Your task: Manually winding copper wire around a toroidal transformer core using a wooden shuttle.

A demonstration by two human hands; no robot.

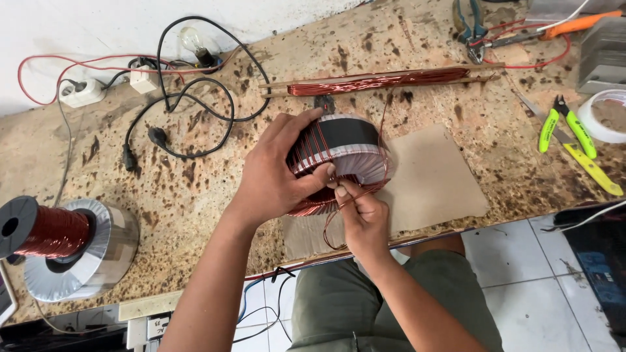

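While the toroidal core stands on edge over the near middle of the workbench, half wrapped in pale tape and half wound with copper wire, the left hand is clamped on its 9 o'clock side, fingers curled over the top and thumb pressed against the face. The right hand sits at the core's 6 o'clock, thumb and forefinger pinched together on a strand of the copper wire, which loops down below the hand. Under the core lies a sheet of brown cardboard, spreading toward 3 o'clock. At 12 o'clock from the core rests a long wooden winding shuttle loaded with copper wire. Toward 2 o'clock lie green-handled cutters, a yellow-handled tool and a roll of white tape; farther up, pliers and an orange-handled tool. Toward 10 o'clock sit a light bulb on a black cable, a white socket and a red wire. At 8 o'clock a spool of copper wire rests on another taped core.
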